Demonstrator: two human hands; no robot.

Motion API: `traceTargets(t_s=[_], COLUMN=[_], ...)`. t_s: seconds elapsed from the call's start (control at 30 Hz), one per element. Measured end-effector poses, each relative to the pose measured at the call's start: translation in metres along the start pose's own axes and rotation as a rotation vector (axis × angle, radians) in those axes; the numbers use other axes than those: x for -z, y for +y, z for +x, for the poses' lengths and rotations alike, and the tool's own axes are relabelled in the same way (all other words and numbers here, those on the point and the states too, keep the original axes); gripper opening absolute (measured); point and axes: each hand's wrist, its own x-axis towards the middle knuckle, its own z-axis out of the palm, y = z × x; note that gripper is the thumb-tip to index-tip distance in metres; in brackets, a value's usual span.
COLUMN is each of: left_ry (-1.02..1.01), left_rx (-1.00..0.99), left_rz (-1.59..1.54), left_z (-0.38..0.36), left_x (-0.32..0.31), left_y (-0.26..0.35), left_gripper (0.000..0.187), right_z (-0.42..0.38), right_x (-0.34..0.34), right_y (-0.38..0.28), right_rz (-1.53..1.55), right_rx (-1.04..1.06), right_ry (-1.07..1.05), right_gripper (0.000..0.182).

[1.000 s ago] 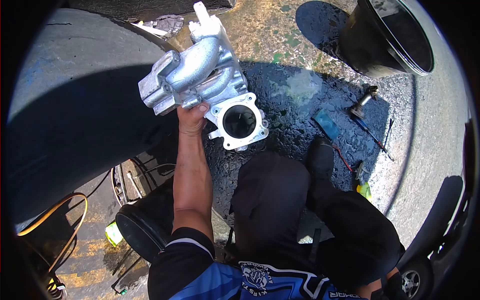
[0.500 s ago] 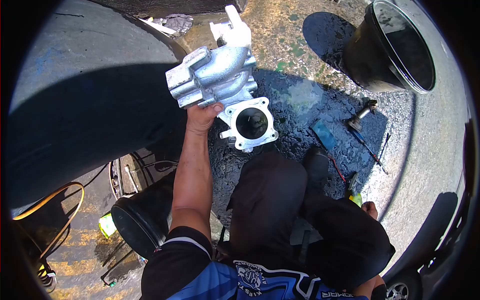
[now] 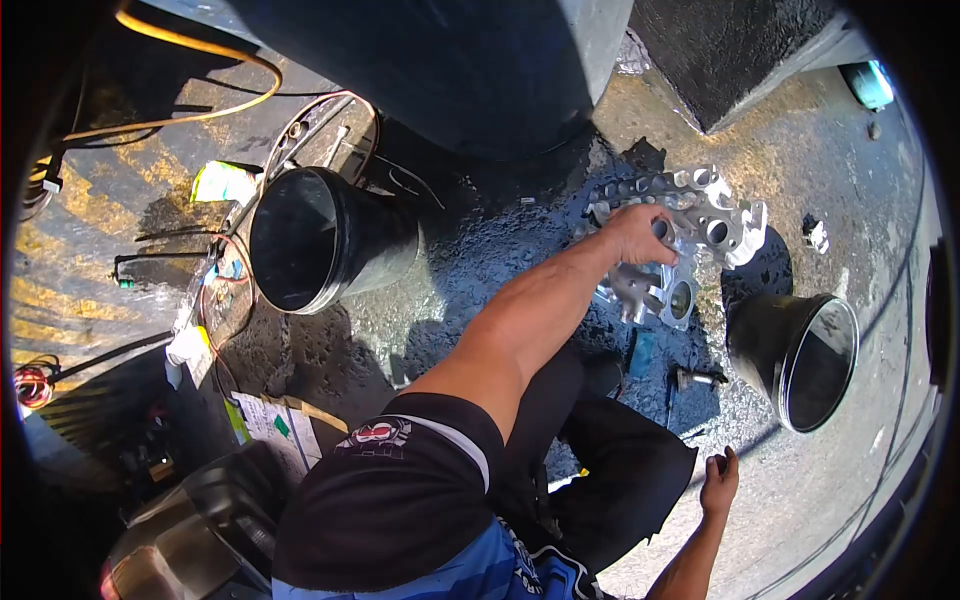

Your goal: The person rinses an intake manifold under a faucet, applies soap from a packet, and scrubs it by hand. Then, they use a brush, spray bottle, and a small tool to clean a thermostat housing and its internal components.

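My left hand [image 3: 640,235] is closed on a silver cast-metal part [image 3: 740,225] with several round openings, over the wet ground. The part's squarish flange [image 3: 681,302] points toward me, below my fingers. My right hand [image 3: 718,488] is off to the right of my knee, away from the part. Its fingers are curled, with a small dark spot between them that I cannot make out. A teal flat piece [image 3: 642,354] and a metal piece with a shaft [image 3: 698,378] lie on the ground below the part.
A black bucket [image 3: 765,345] stands tilted in view at the right, another black bucket [image 3: 385,245] at the left. Hoses and cables, including a yellow hose [image 3: 210,52], run along the left. A large dark rounded object [image 3: 480,70] and a dark block [image 3: 735,60] are at the top.
The view has swung left. My left hand still grips the metal part, which is now turned, showing more openings. My right hand has moved out from beside my knee.
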Motion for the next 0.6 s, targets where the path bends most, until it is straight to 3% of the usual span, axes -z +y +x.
traceTargets(t_s=[0.13,0.2,0.27,0.33,0.4,0.47,0.5,0.6], left_ry=[0.023,0.038,0.079,0.131,0.142,0.24,0.278,0.365], left_rx=[0.073,0.062,0.057,0.073,0.063,0.074,0.089,0.139], left_rz=[0.05,0.036,0.013,0.002,-0.002,0.0,-0.01,-0.058], left_z=[-0.07,-0.119,-0.165,-0.221,-0.269,-0.319,-0.346,-0.428], left_x=[0.023,0.044,0.053,0.073,0.091,0.103,0.11,0.133], left_y=[0.04,0.063,0.075,0.098,0.114,0.123,0.13,0.149], left_gripper=[0.073,0.072,0.071,0.068,0.065,0.062,0.062,0.063], right_z=[0.026,0.044,0.038,-0.014,-0.044,-0.072,-0.083,-0.144], right_x=[0.051,0.051,0.044,0.014,0.0,-0.008,-0.016,-0.039], right_y=[-0.14,-0.194,-0.272,-0.363,-0.413,-0.451,-0.459,-0.505], right_rz=[-0.127,-0.087,-0.415,-0.546,-0.613,-0.908,-0.83,-0.97], right_rx=[0.213,0.474,0.785,1.064,1.285,1.429,1.438,1.612], right_ry=[0.107,0.108,0.092,0.149,0.002,-0.234,-0.336,-0.498], right_gripper=[0.054,0.061,0.077,0.084,0.086,0.083,0.075,0.069])
